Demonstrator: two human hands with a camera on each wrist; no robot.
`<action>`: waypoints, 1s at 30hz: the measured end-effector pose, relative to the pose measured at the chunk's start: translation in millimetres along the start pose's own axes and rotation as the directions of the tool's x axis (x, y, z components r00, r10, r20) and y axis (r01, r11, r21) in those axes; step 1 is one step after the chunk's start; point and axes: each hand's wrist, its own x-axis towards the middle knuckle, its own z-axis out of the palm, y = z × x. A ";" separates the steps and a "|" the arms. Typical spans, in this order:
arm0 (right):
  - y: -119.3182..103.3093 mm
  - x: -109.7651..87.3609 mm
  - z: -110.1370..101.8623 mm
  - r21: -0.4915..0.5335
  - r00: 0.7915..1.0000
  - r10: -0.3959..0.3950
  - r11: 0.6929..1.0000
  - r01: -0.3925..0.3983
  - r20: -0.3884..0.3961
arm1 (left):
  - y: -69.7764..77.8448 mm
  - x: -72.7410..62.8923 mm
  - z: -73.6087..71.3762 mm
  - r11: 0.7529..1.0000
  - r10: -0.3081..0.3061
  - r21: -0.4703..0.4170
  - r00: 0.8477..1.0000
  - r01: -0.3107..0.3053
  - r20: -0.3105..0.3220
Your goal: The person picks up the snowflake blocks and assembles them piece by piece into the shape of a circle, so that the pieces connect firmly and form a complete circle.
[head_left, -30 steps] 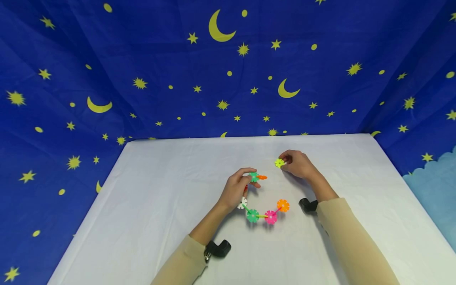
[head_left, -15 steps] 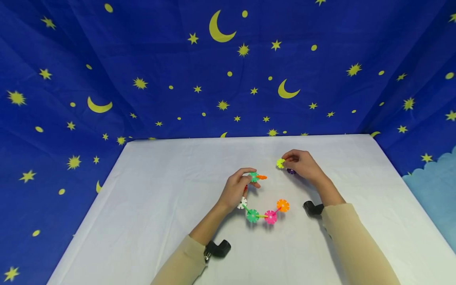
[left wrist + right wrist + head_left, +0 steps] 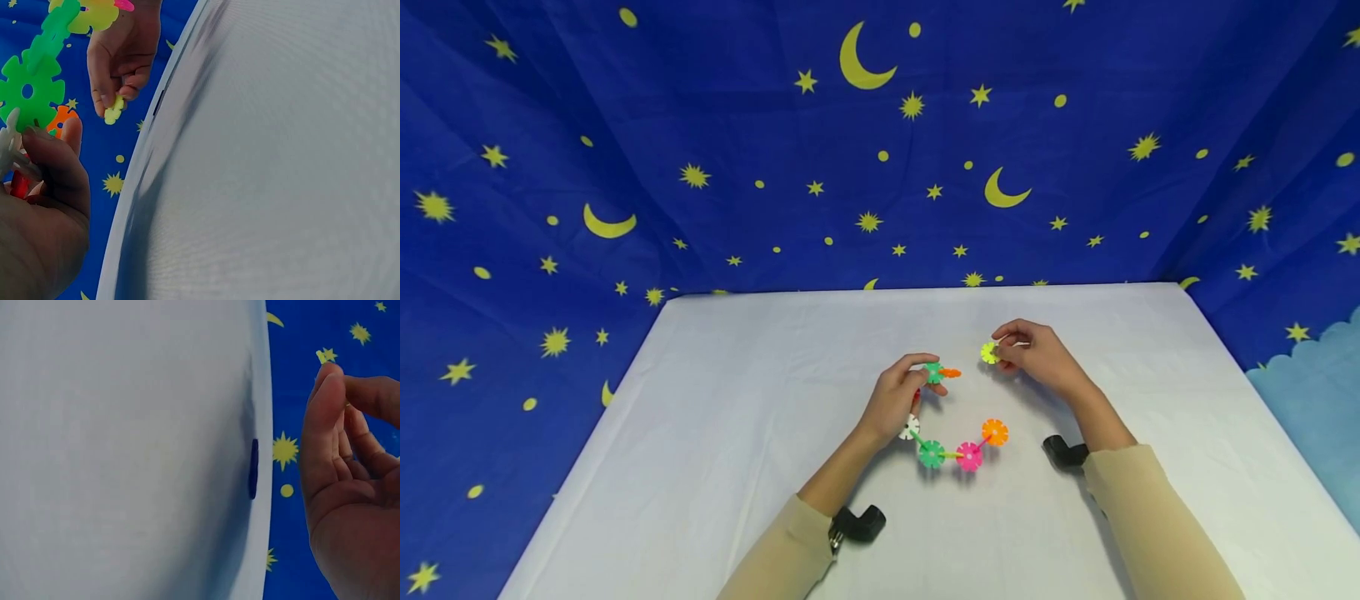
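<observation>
My left hand (image 3: 892,400) holds a chain of notched plastic snowflake discs by its far-left stretch. The chain curves round toward me: a white disc (image 3: 909,427), a green disc (image 3: 932,454), a pink disc (image 3: 968,457) and an orange disc (image 3: 995,432) at one end. Beyond my left fingertips stick out another green disc (image 3: 933,372) and an orange disc (image 3: 951,373) seen edge-on. A red disc (image 3: 20,184) is partly hidden in the left palm. My right hand (image 3: 1032,354) pinches a single yellow disc (image 3: 989,353) between thumb and fingertips, apart from the chain.
A dark purple disc (image 3: 254,469) lies flat on the white-covered table (image 3: 737,400), beneath my right hand. A blue curtain (image 3: 760,133) with yellow moons and stars rises behind the table. Black wrist devices (image 3: 861,523) sit at both sleeves.
My right hand has shifted slightly toward me with the yellow disc, after moving off to the right. The purple disc showed briefly under it. The left hand and chain stay nearly still.
</observation>
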 end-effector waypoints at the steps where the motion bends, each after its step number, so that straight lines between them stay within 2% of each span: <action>1: -1.3 -1.4 0.5 0.015 1.000 -0.004 1.000 0.003 0.006 | 0.0 0.1 0.0 1.000 0.001 -0.002 1.000 -0.001 -0.001; 12: -15.8 -15.9 8.6 0.046 0.996 -0.051 0.998 0.048 0.078 | 2.2 1.6 0.2 1.000 -0.029 0.001 1.000 0.029 -0.009; 17: -17.4 -21.6 12.1 0.083 0.992 -0.045 0.996 0.036 0.117 | 2.6 1.4 -1.3 0.999 -0.043 -0.004 0.999 0.043 0.009; 23: -18.9 -26.4 15.7 0.095 0.987 -0.044 0.995 0.029 0.157 | 0.2 0.1 -1.0 1.000 -0.029 -0.006 1.000 0.029 0.011; 30: -22.2 -28.8 17.5 0.090 0.987 -0.052 0.995 0.039 0.150 | 1.7 -0.3 0.7 0.999 -0.013 -0.053 1.000 0.013 0.005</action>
